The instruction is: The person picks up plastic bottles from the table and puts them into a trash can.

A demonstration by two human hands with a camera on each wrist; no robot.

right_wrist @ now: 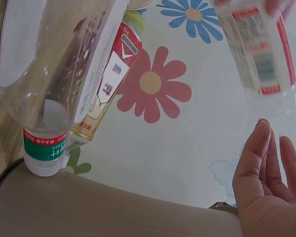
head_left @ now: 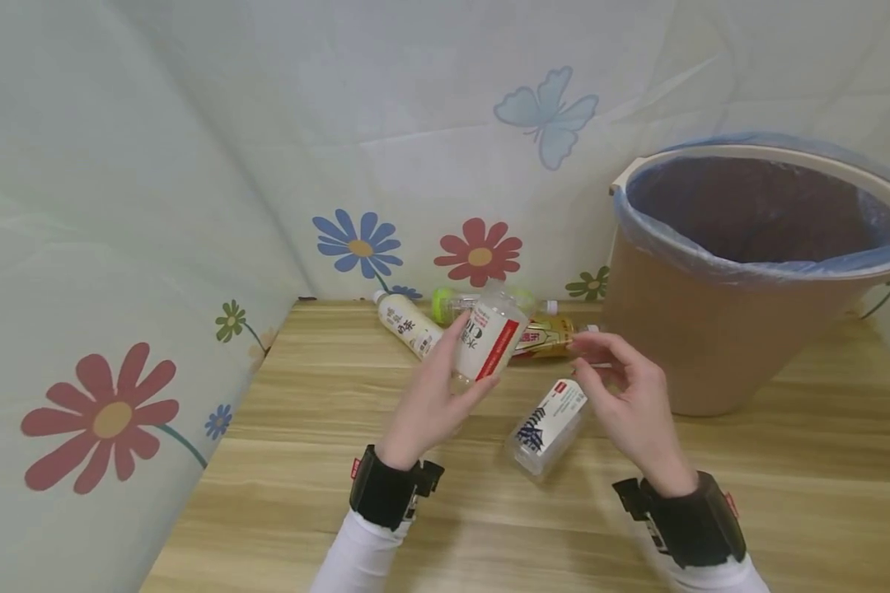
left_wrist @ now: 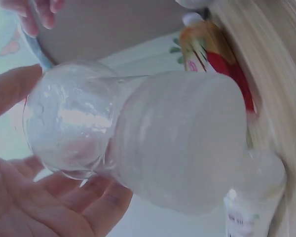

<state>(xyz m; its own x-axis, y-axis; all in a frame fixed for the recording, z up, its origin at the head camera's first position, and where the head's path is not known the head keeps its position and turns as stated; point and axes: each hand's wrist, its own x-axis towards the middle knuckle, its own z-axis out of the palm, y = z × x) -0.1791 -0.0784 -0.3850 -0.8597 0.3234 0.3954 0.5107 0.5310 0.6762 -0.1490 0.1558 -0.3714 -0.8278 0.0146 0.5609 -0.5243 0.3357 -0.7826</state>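
Note:
A clear plastic bottle (head_left: 482,342) with a white and red label is gripped in my left hand (head_left: 426,408), raised over the table and tilted. The left wrist view shows its translucent whitish end (left_wrist: 182,143) close up, fingers and thumb around the clear body. My right hand (head_left: 630,403) hovers with bent, loose fingers above a second clear bottle (head_left: 549,428), which lies on the table with a white and dark blue label. In the right wrist view the right fingertips (right_wrist: 260,127) are apart from this lying bottle and hold nothing.
Behind the hands lie a cream-coloured bottle (head_left: 406,324), a gold and red bottle (head_left: 545,338) and a clear bottle with a bright green end (head_left: 445,305), against the flowered wall cloth. A large brown bin (head_left: 682,338) with a blue liner (head_left: 660,231) stands at the right.

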